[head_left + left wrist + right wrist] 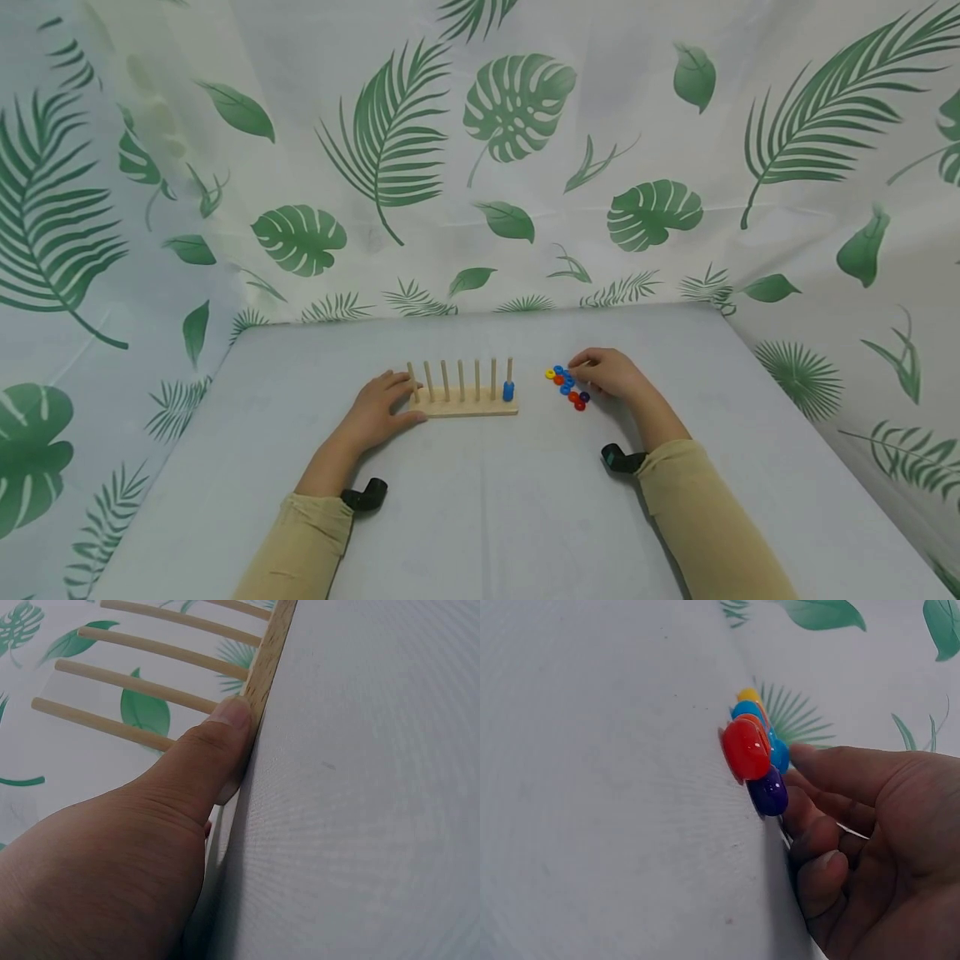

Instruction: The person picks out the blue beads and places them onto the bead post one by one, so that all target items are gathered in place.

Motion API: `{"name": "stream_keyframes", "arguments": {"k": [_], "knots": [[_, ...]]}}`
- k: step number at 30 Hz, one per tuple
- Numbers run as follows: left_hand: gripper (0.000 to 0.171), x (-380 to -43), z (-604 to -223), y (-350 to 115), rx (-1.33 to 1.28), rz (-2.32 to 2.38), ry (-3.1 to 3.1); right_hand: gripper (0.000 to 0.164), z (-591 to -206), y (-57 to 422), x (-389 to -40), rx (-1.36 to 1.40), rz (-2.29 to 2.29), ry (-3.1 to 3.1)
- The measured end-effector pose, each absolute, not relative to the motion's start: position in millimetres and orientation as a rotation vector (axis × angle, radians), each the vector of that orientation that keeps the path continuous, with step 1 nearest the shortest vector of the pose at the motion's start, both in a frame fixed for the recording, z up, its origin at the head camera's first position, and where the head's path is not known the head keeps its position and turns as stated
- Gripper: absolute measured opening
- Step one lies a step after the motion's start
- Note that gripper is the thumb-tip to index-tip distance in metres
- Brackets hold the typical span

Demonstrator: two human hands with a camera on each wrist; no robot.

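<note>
My left hand (pixel 375 408) grips the left end of a wooden peg rack (pixel 465 408), thumb (pixel 217 735) along its front edge, the other fingers behind. The rack carries a row of several upright pegs. Blue rings (pixel 508 391) are stacked low on its rightmost peg; the other pegs are bare. To the right of the rack lies a loose cluster of small rings. My right hand (pixel 611 372) is at the cluster's right side, thumb and forefinger pinching a blue ring (pixel 779 756). Closer to that wrist camera are a red ring (pixel 745 750) and a purple ring (pixel 768 793).
A yellow ring (pixel 550 374) lies at the cluster's left edge, red ones (pixel 580 407) toward the front. The table (pixel 480 500) has a white cloth. Leaf-patterned curtains (pixel 525 250) stand behind and on both sides. Each wrist wears a black camera (pixel 365 496).
</note>
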State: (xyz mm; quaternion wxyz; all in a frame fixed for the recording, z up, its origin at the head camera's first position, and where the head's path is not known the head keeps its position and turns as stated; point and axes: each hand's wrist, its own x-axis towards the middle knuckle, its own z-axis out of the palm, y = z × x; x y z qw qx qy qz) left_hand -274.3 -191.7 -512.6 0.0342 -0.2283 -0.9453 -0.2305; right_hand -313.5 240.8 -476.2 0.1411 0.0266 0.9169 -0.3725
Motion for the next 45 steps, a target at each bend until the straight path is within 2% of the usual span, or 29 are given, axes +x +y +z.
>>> {"name": "stream_keyframes", "arguments": {"k": [11, 28, 45], "knots": [[0.057, -273.6, -511.7, -192.3, -0.719, -0.735, -2.892, 0.026, -478.7, 239.2, -315.2, 0.093, -1.012, 2.706], [0.058, -274.8, -512.3, -193.6, -0.705, -0.769, -2.917, 0.030, -481.5, 242.8, -317.5, 0.029, -0.999, 2.685], [0.059, -273.7, -513.5, -191.8, -0.685, -0.726, -2.921, 0.023, -479.1, 239.0, -313.6, 0.012, -0.954, 2.744]]}}
